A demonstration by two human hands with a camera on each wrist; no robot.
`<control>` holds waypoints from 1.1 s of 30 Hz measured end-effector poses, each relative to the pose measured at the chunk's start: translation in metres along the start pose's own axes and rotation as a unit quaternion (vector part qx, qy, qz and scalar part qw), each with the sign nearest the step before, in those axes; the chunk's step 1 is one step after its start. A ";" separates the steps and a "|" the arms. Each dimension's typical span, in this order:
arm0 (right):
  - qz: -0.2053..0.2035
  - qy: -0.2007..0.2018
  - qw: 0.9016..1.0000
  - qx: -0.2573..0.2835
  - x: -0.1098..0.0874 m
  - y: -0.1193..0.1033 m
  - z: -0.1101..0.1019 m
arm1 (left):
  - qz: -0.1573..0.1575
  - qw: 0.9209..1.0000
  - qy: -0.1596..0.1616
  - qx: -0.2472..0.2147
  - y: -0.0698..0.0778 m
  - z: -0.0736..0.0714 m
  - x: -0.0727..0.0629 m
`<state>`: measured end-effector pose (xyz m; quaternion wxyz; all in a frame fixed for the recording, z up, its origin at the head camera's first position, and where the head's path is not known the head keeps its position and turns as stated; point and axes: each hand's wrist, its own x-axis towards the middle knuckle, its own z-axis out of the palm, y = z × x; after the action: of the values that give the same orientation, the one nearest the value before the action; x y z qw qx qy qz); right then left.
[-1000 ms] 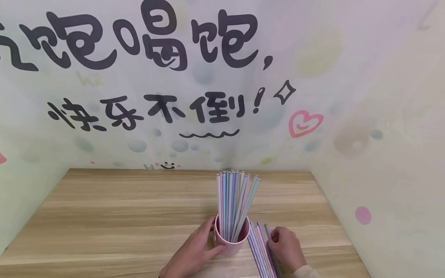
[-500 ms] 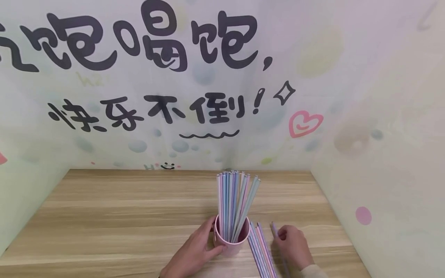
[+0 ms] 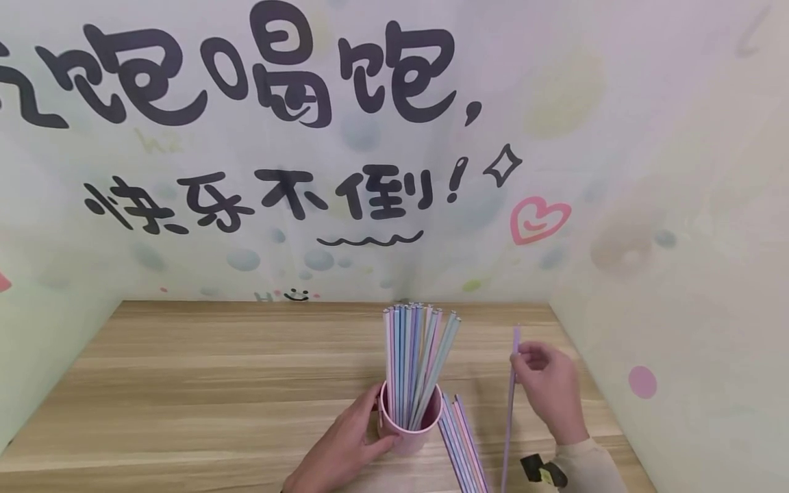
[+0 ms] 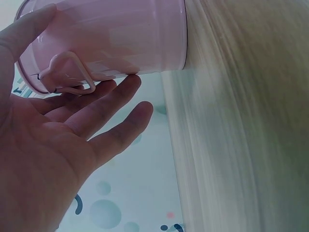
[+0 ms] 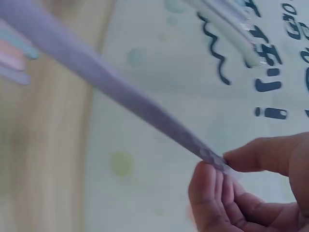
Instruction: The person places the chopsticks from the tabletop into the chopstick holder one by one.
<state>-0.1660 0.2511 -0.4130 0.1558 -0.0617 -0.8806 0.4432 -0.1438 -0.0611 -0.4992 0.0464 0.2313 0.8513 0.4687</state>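
A pink pail-like cup (image 3: 409, 438) with a small side handle (image 4: 72, 72) stands on the table, holding a bunch of pastel chopsticks (image 3: 409, 363) upright. My left hand (image 3: 345, 441) holds it from the left, thumb in front and fingers round the far side. To the right, my right hand (image 3: 551, 390) pinches one purple chopstick (image 3: 510, 418) between thumb and fingertips near its upper end. In the right wrist view the thumb and fingers meet at its thin, textured end. Several more chopsticks (image 3: 462, 445) lie side by side between the cup and the right hand.
The wooden table (image 3: 216, 383) meets a printed backdrop (image 3: 246, 267) at the back, and another panel (image 3: 672, 308) rises on the right. A dark strap piece (image 3: 542, 471) sits at the right wrist. The lying chopsticks run off the head view's lower edge.
My right hand has drawn the purple chopstick away from the lying bunch, moving right and farther back; the chopstick now stands steeper in view. The left hand and cup have stayed in place.
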 end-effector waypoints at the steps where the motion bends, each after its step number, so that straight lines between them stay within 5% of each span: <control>1: -0.007 0.018 1.000 0.009 0.002 -0.005 -0.002 | -0.001 1.000 -0.001 0.000 0.000 0.000 0.000; 7: -0.015 0.080 0.995 0.060 0.013 -0.031 -0.006 | 0.006 1.000 0.001 -0.001 0.000 -0.001 0.000; 21: -0.072 0.148 0.968 0.188 0.027 -0.079 -0.002 | 0.026 1.000 0.009 0.001 0.001 -0.002 -0.001; 25: -0.090 0.142 0.964 0.205 0.026 -0.085 0.005 | 0.019 1.000 0.006 0.000 0.001 -0.002 -0.001; 33: -0.106 0.095 0.972 0.188 0.015 -0.081 0.031 | 0.011 1.000 0.000 -0.005 0.001 -0.002 -0.001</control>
<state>-0.1881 0.1828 -0.3622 0.2932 0.0204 -0.7646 0.5736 -0.1434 -0.0625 -0.4971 0.0422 0.2408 0.8463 0.4733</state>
